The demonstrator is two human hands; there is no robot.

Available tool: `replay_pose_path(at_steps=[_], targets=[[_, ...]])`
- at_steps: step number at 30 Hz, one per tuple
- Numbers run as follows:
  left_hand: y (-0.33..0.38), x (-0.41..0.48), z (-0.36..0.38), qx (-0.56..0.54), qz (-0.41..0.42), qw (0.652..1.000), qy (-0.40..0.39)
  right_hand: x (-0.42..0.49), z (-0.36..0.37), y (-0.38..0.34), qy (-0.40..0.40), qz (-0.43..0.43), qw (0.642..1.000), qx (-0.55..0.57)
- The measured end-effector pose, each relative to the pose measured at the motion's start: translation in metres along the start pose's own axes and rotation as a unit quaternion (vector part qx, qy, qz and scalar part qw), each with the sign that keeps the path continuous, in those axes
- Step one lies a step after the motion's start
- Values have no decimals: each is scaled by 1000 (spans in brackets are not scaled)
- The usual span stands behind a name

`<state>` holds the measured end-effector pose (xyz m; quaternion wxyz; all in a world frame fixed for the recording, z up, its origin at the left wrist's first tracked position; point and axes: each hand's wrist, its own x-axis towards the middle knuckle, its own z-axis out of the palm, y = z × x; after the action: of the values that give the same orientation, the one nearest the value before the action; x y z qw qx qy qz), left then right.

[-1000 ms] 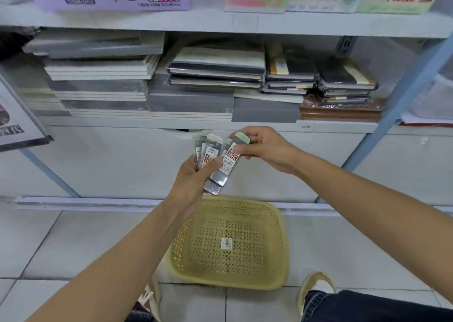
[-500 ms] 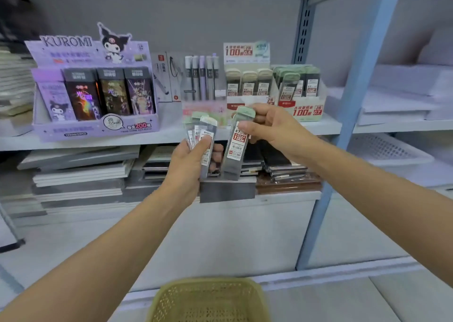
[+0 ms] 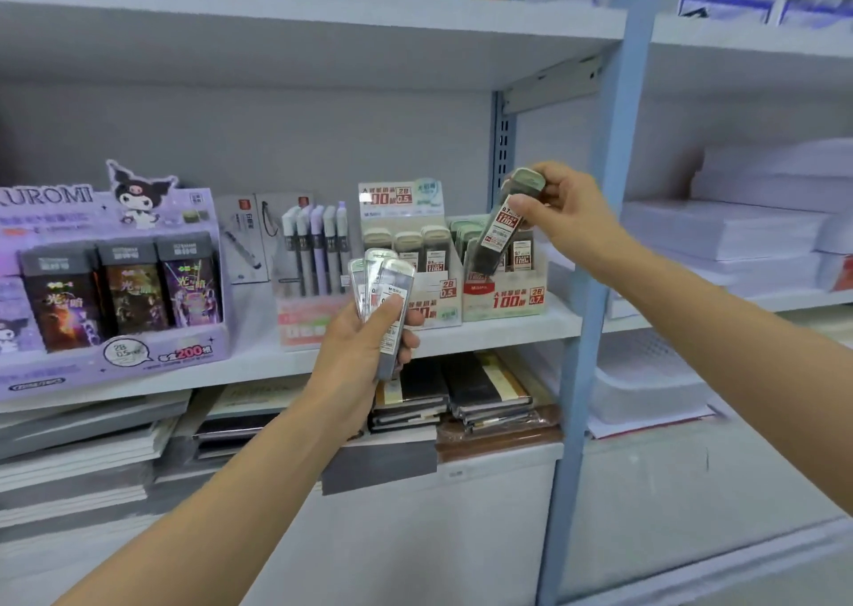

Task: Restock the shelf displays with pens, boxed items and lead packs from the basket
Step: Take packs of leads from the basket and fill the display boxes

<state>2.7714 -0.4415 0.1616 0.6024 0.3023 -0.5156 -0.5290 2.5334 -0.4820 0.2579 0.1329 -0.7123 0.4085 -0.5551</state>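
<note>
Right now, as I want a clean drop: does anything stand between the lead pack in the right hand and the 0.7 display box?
Nothing visible does. The lead pack, held tilted by the right hand, hangs just over the 0.7 display box; the left hand with its packs is off to the left.

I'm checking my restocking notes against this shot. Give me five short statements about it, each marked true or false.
1. The right hand holds one lead pack up by the display box marked 0.7. True.
2. The left hand holds nothing. False: it grips a bunch of lead packs.
3. The basket sits on the shelf beside the pens. False: no basket is in view.
4. The Kuromi display stands left of the pen display. True.
5. Stacked notebooks lie on the shelf below the displays. True.
</note>
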Motion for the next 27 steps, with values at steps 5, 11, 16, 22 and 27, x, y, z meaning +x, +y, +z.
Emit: replay_pose_path(at_steps=[5, 11, 16, 22, 27], targets=[[4, 14, 4, -10, 3, 1000, -18, 20, 2, 10, 21, -31, 998, -47], [4, 28, 11, -16, 12, 1000, -19, 26, -5, 18, 2, -10, 999, -52], [4, 36, 26, -26, 19, 999, -38, 23, -24, 22, 1, -14, 998, -63], [9, 48, 54, -84, -6, 994, -71, 24, -29, 27, 2, -24, 998, -63], [7, 56, 61, -87, -15, 994, -64, 27, -23, 32, -52, -40, 991, -120]])
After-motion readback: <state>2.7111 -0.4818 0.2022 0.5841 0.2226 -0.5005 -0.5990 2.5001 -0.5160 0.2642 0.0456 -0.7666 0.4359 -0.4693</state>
